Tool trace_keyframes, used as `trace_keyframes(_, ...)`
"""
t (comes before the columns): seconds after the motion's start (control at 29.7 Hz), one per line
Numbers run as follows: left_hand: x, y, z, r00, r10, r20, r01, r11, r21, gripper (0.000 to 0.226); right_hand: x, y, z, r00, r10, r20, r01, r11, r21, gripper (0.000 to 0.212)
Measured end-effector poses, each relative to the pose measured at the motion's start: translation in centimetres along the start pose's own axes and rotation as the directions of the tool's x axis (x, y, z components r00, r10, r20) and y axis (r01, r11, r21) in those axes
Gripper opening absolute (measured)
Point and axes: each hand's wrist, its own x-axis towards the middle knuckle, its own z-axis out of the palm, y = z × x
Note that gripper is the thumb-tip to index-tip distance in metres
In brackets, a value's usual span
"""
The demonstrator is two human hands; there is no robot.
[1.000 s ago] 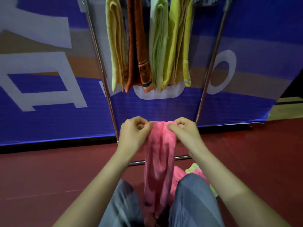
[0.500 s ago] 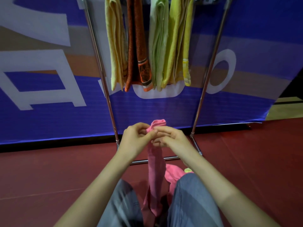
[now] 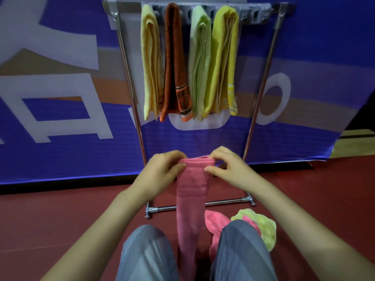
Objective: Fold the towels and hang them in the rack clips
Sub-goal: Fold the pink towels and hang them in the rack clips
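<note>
Holding the pink towel [image 3: 191, 191] up by its top edge, both hands sit at centre frame, and the view has tipped upward since half a second ago: the rack's top bar and its grey clips [image 3: 253, 14] now show along the upper edge, where before they were cut off. The left hand [image 3: 160, 175] pinches the towel's upper left corner, thumb over the front and fingers curled behind. The right hand [image 3: 229, 171] pinches the upper right corner the same way, thumb pointing inward along the fold. Half a second back the two hands were bunched together over a narrow strip; now they stand apart, and the folded top edge lies flat and wider between them. The towel hangs straight down as a long band, passing in front of the rack's [image 3: 132, 82] lower crossbar and dropping between the person's grey-clad knees [image 3: 146, 254] at the bottom. On the rack above, four folded towels hang side by side: pale yellow [image 3: 150, 63], rust orange [image 3: 174, 63], light green [image 3: 199, 65] and bright yellow [image 3: 224, 61]. Clips to the right of them stand open. Lower right, a crumpled pile of pink and yellow-green cloth [image 3: 261, 226] lies on the red floor [image 3: 60, 220] beside the right knee.
</note>
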Motion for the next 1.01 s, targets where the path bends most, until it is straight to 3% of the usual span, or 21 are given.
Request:
trace_keyframes(0.2, 1.1, 3.2, -3.7, 0.97, 0.149, -0.192, -0.146, 0.989, 0.031, 0.015, 1.2, -4.7, -3.0, 0.975, -0.112, -0.192, 0.178, 0.912, 0.37, 0.024)
trace_keyframes(0.34, 1.1, 3.9, -4.7, 0.974, 0.121, -0.19, -0.116, 0.993, 0.037, 0.012, 0.9, -5.4, -2.9, 0.98, 0.009, -0.2, 0.109, 0.811, 0.574, 0.038)
trace_keyframes(0.54, 0.2, 3.7, -4.3, 0.997, -0.076, -0.006, 0.075, 0.99, -0.118, 0.022, 0.3, -5.1, -0.9, 0.992, 0.05, -0.12, 0.029, 0.813, 0.581, 0.043)
trace_keyframes(0.64, 0.6, 4.5, -3.9, 0.996, -0.053, 0.073, 0.062, 0.991, -0.122, 0.022, 0.0, -4.8, -0.1, 0.997, 0.035, -0.065, 0.011, 0.801, 0.599, 0.044)
trace_keyframes(1.01, 0.6, 4.6, -2.3, 0.99, 0.011, 0.139, -0.006, 0.999, -0.032, 0.023, -0.3, -3.7, 1.1, 0.999, 0.05, 0.005, -0.042, 0.771, 0.635, 0.051)
